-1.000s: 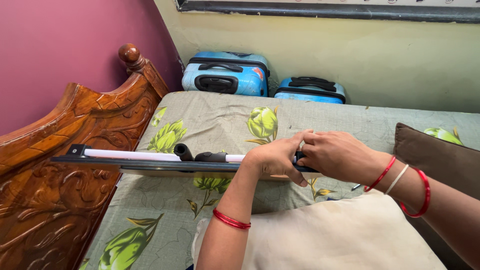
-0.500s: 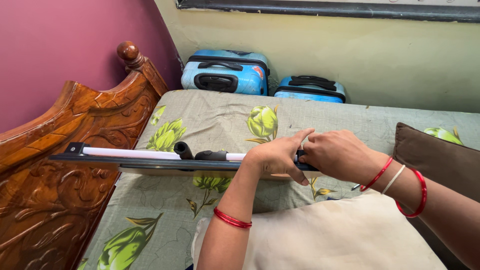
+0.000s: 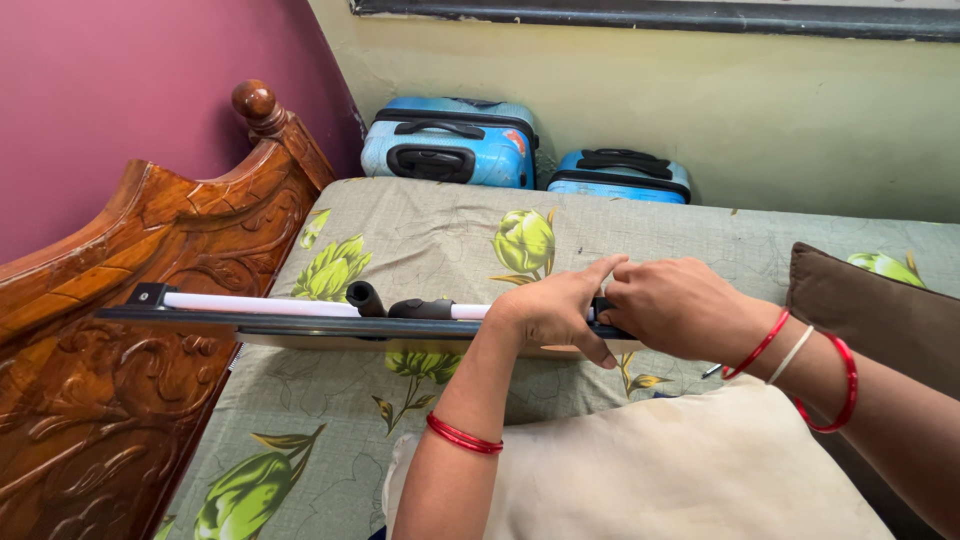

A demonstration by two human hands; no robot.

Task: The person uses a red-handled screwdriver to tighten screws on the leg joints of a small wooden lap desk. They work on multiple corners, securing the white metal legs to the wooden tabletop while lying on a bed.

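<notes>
A long flat board [image 3: 300, 325] seen edge-on is held level over the bed, carrying a white tube and black foam-grip legs [image 3: 400, 305] folded along its top. My left hand [image 3: 555, 310] grips the board's right end from the near side, index finger stretched out. My right hand [image 3: 680, 305] is closed over the same end from the right, touching the left hand. The end of the board is hidden under both hands. A cream pillow [image 3: 690, 470] lies under my forearms.
A carved wooden headboard [image 3: 120, 330] stands at the left. The bed wears a grey-green floral sheet [image 3: 440, 230]. Two blue suitcases [image 3: 450, 140] [image 3: 620, 175] lie against the far wall. A brown cushion [image 3: 880, 310] sits at the right.
The board and both hands have stayed almost still. My left index finger has straightened a little toward the right hand.
</notes>
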